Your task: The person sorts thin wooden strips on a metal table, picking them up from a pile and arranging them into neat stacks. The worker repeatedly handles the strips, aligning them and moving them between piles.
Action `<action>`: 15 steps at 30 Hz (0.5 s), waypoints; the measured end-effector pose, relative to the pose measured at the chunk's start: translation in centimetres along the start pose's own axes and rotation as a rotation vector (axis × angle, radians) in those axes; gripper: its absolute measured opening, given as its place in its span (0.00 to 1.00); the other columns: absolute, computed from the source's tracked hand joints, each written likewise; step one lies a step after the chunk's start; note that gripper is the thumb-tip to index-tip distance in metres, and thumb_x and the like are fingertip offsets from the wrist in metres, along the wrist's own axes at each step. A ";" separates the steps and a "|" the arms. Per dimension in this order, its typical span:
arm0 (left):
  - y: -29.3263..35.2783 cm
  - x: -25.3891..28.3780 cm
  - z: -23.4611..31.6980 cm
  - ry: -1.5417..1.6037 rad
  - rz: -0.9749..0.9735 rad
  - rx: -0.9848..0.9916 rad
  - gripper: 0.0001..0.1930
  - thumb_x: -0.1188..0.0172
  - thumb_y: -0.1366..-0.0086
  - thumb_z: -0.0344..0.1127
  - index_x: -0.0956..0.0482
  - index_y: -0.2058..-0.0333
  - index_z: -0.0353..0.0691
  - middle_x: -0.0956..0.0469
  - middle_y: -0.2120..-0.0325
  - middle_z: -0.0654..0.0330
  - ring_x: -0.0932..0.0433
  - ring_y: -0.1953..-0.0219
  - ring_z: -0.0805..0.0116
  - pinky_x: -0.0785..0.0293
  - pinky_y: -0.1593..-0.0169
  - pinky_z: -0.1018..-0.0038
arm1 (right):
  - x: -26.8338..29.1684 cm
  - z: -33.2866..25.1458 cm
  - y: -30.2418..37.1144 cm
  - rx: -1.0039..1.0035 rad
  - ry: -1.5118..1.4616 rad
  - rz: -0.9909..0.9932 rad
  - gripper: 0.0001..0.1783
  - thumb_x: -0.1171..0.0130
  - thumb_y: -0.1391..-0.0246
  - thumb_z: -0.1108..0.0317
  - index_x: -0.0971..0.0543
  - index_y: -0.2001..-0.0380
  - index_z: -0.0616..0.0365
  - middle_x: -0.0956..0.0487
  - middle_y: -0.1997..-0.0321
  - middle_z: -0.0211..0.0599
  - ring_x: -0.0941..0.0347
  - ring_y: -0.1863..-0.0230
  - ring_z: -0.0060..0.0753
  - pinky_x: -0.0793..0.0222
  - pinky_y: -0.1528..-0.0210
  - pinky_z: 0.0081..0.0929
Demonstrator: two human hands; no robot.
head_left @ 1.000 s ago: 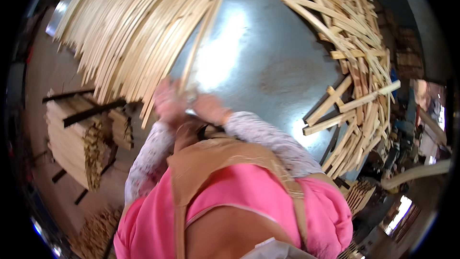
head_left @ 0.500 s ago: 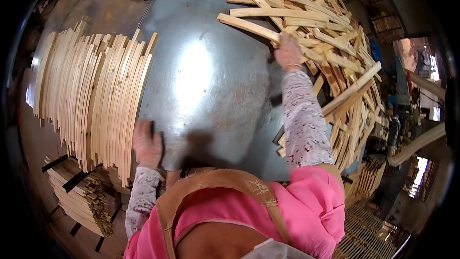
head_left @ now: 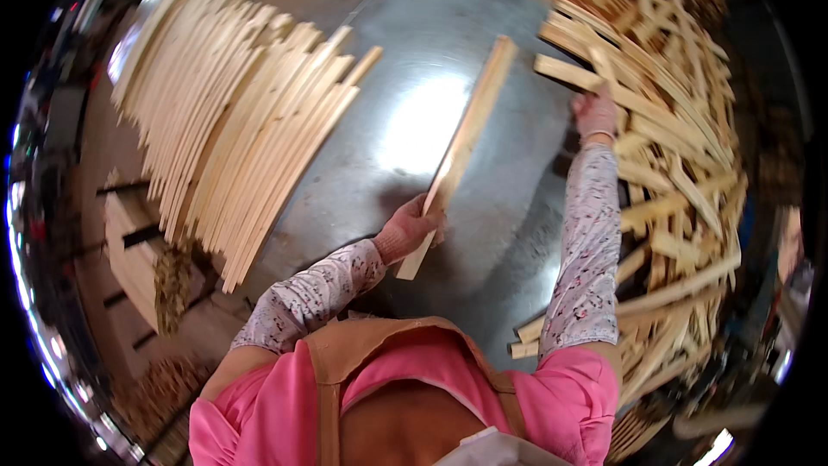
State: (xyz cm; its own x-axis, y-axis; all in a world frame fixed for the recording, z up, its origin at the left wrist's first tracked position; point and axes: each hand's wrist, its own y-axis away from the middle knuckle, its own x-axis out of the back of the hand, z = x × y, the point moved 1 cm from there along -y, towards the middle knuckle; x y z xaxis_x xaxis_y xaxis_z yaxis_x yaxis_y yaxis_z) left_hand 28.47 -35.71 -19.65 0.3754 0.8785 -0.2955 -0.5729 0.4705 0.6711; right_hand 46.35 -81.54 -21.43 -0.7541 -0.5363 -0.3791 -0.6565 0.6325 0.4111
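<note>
Left hand: my gloved left hand [head_left: 412,229] is wrapped around one long wooden strip [head_left: 461,148], fingers [head_left: 431,226] clenched on it near its lower end.
Strip: it lies slanted across the grey metal worktop [head_left: 414,52], its far end pointing up and to the right, its near end just past my grip.
Right hand: my right hand [head_left: 595,114] is stretched out to the loose pile of strips [head_left: 681,173] on the right, resting on its inner edge; I cannot tell whether the fingers are closed on a piece.
Sorted stack: a neat fan of strips [head_left: 233,129] lies side by side on the left of the worktop, well apart from the one I hold.
Below the stack: a wooden pallet [head_left: 129,250] shows at the lower left.
Me: pink top, tan apron straps [head_left: 345,362], patterned sleeves [head_left: 591,233].
</note>
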 end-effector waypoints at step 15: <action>24.8 35.2 5.9 -1.605 1.103 -0.292 0.24 0.31 0.34 0.53 0.13 0.48 0.41 0.31 0.28 0.50 0.33 0.28 0.49 0.41 0.25 0.52 | -4.9 18.6 41.4 0.014 1.252 -0.454 0.35 0.31 0.39 0.53 0.25 0.40 0.72 0.13 0.55 0.54 0.15 0.55 0.51 0.22 0.49 0.42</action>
State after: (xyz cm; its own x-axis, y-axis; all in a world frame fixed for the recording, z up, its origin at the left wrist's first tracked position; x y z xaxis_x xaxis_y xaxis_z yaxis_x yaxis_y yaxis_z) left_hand 31.83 6.43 -9.38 -0.0630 -0.0445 0.9970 -0.9980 0.0088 -0.0627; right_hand 23.25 -42.30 -18.00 0.0162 -0.8436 0.5367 -0.8579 0.2640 0.4409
